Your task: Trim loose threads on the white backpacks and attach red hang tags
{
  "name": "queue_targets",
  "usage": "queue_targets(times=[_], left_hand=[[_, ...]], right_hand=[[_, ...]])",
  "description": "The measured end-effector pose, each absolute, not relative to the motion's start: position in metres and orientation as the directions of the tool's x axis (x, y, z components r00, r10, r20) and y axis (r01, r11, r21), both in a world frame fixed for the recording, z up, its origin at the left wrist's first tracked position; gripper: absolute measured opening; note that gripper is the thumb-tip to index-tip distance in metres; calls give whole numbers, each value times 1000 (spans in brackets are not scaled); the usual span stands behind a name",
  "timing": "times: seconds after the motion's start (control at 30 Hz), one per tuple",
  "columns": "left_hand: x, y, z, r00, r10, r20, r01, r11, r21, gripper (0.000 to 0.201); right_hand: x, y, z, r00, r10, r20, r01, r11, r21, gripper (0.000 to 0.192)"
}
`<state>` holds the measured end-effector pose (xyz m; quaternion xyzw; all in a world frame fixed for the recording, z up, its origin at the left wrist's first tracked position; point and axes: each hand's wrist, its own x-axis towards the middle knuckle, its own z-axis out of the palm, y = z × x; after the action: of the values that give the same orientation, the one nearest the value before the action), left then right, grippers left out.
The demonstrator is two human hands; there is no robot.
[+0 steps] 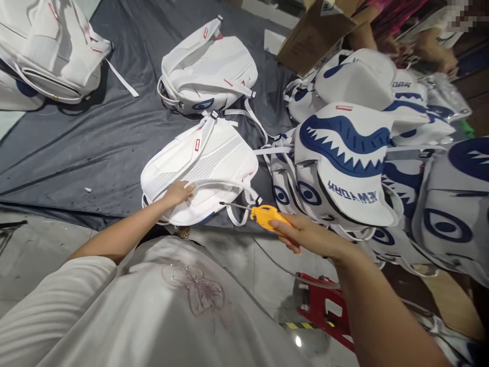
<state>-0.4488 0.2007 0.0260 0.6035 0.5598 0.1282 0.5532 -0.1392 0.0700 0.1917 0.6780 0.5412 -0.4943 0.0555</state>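
Note:
A white backpack (pixel 233 165) lies in front of me on the dark cloth, its perforated back panel and shoulder straps facing up. My left hand (pixel 179 194) is closed on one of its shoulder straps (pixel 214 183), at the side nearest me. In my right hand (pixel 296 232) is a yellow air blow gun (pixel 265 216). Its thin metal nozzle points left at the backpack's lower edge, close to the loose strap ends. From the gun a hose (pixel 273 262) hangs down towards the floor. Whether the nozzle touches the bag I cannot tell.
Another white backpack (pixel 214 69) lies just behind, and more bags (pixel 57 46) are at the far left. To the right, several shark-face backpacks (pixel 346 188) are piled up. A cardboard box (pixel 313 33) and another person's hands (pixel 439 53) are at the back. A red stool (pixel 326 308) stands below.

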Motion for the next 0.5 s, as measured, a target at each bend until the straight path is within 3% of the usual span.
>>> queue_targets(times=[0.07, 0.13, 0.17, 0.27, 0.33, 0.43, 0.5], left_hand=[[-446, 213, 28, 392, 647, -655, 438, 495, 751, 47], [-439, 213, 29, 414, 534, -737, 459, 577, 675, 54], [-434, 209, 29, 387, 546, -743, 489, 561, 667, 54], [-415, 184, 26, 282, 796, -536, 635, 264, 726, 48], [-402, 166, 25, 312, 895, -318, 752, -28, 658, 50], [-388, 151, 26, 423, 880, -215, 863, -320, 390, 60], [-389, 152, 32, 464, 848, -257, 868, -377, 323, 64]], right_hand=[[-139, 57, 181, -18, 696, -717, 781, -438, -445, 39], [-140, 53, 176, -40, 702, -711, 763, -438, -475, 39], [-140, 53, 177, -45, 716, -696, 752, -434, -496, 38], [-142, 59, 186, 236, 815, -529, 798, -473, -373, 33], [-146, 65, 192, 361, 843, -399, 834, -483, -266, 32], [-159, 66, 192, 357, 841, -407, 882, -447, -150, 37], [-173, 59, 184, 401, 816, -417, 878, -472, -77, 38]])
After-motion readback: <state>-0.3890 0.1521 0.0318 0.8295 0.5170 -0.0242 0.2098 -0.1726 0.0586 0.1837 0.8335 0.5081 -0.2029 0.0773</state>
